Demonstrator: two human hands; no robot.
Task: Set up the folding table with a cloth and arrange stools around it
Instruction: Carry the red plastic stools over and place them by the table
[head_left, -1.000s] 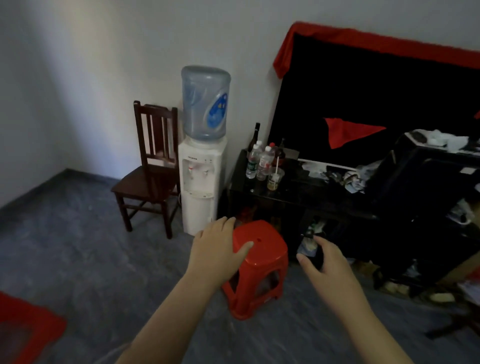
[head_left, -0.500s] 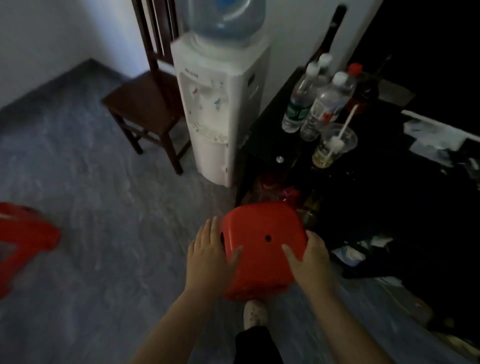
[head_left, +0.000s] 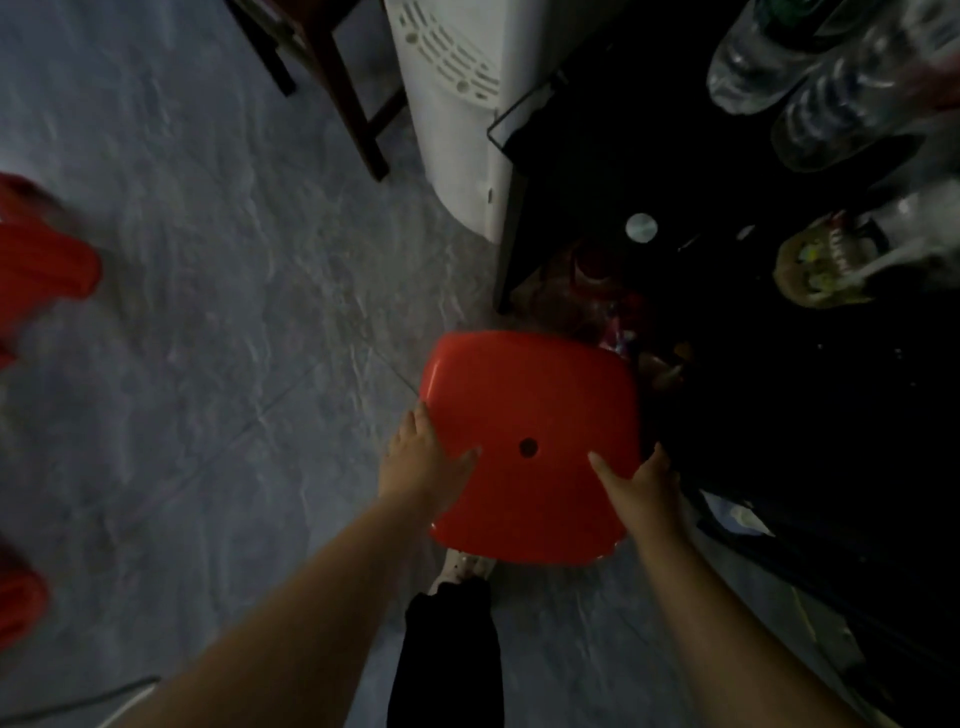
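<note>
A lived-in home room: grey tiled floor (head_left: 208, 312), white water dispenser (head_left: 457, 130), wooden chair (head_left: 343, 93), bottle-cluttered black cabinet (head_left: 597, 130).

1. A single view is taken by a wide-angle camera worn on the head
2. It is aimed steeply down, almost straight at the grey floor (head_left: 208, 312), and the wearer's own leg (head_left: 447, 649) is seen at the lower edge
3. The red stool (head_left: 530, 405) is seen from close above, near centre, with the left hand (head_left: 415, 462) and right hand (head_left: 639, 483) at arm's reach
4. The white water dispenser (head_left: 457, 104) and dark table (head_left: 623, 156) are cut off at the top and right edges
</note>
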